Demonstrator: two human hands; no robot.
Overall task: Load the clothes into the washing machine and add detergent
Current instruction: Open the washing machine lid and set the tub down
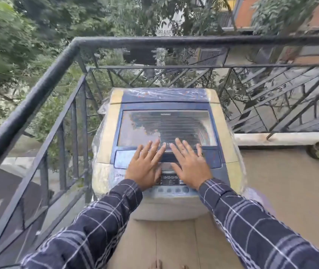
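Head view: washing machine [166, 152] in balcony corner by railing [38, 98], lid [166, 129] shut. Your left hand [145, 166] & right hand [190, 166] flat near lid's front edge, fingers [155, 146] spread, holding nothing. Hook fingertips under front lip, lift evenly w/ both. No clothes/detergent in sight.

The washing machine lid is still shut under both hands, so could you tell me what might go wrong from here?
1. The plastic cover wrapped around the washing machine may snag the lid as it lifts.
2. The left hand and right hand lie flat over the control panel, so a button might be pressed.
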